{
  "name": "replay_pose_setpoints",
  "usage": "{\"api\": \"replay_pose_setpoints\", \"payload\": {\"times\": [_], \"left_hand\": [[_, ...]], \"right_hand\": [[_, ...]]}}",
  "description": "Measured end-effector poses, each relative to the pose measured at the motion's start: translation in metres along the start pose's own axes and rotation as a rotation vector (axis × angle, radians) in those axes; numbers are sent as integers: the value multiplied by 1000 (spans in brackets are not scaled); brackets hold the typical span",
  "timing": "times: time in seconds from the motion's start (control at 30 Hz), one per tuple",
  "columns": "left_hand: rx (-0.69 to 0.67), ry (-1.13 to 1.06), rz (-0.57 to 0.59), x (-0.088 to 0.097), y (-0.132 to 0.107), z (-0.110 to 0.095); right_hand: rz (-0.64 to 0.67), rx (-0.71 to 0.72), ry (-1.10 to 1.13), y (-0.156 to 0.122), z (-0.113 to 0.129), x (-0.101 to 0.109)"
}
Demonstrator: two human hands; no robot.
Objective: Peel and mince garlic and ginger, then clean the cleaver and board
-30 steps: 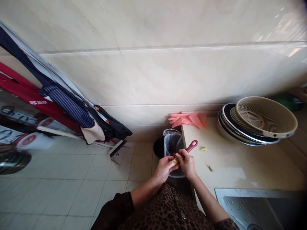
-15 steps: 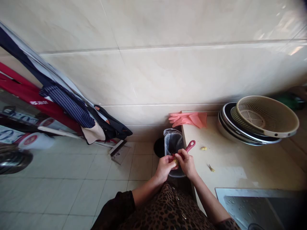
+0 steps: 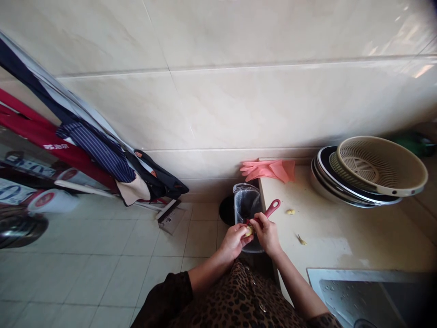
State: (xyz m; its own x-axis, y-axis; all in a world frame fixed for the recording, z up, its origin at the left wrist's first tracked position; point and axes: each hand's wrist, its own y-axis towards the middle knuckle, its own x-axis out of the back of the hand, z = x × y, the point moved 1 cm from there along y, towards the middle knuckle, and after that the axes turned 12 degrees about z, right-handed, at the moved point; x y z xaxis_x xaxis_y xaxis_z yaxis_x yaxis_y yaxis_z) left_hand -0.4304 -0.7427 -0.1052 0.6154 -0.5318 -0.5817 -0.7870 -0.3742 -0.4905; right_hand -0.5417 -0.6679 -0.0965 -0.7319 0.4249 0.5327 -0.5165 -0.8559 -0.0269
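My left hand (image 3: pixel 234 242) grips a small yellow piece of ginger (image 3: pixel 249 231) over a clear plastic bin (image 3: pixel 246 203) lined with a bag. My right hand (image 3: pixel 266 234) is closed around a red-handled peeler (image 3: pixel 272 208), whose blade is hidden by my fingers and the ginger. Both hands nearly touch, just above the bin's near part. Two small scraps, probably ginger, lie on the cream counter (image 3: pixel 344 237) to the right: a yellow lump (image 3: pixel 290 212) and a peel sliver (image 3: pixel 301 240).
Pink rubber gloves (image 3: pixel 269 169) lie against the wall at the counter's back edge. A stack of plates (image 3: pixel 329 184) with a beige plastic colander (image 3: pixel 378 166) stands at the right. A steel sink (image 3: pixel 355 296) is set in the near counter. Floor tiles lie left, with a broom (image 3: pixel 169 217) and hanging clothes (image 3: pixel 97 155).
The peeler handle has tilted slightly up and to the right. My hands remain together over the bin, still holding the ginger and peeler.
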Motion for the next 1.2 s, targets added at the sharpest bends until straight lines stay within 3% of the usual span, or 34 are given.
{"api": "replay_pose_setpoints", "payload": {"times": [0.1,0.2,0.3,0.4,0.6,0.87,0.97,1.07,1.2], "left_hand": [[7,-121,-5,3,0,1],[25,-123,-19,5,1,3],[19,-61,22,4,2,4],[-8,-5,61,2,-2,-1],[-159,130,68,-5,-1,-14],[-208,415,144,-9,13,-5],[-140,459,83,-2,13,-6],[-65,489,71,4,12,-9],[-37,561,152,3,13,-9]], "right_hand": [[-65,-41,-48,0,-4,3],[-48,-22,12,-1,-2,3],[-26,-17,2,0,1,2],[-95,-78,-46,3,-3,8],[-58,-137,168,3,-8,23],[-90,-65,322,-5,8,11],[-155,-153,335,-9,-9,35],[-202,-288,44,-20,-45,85],[-207,-440,-166,-43,-93,155]]}}
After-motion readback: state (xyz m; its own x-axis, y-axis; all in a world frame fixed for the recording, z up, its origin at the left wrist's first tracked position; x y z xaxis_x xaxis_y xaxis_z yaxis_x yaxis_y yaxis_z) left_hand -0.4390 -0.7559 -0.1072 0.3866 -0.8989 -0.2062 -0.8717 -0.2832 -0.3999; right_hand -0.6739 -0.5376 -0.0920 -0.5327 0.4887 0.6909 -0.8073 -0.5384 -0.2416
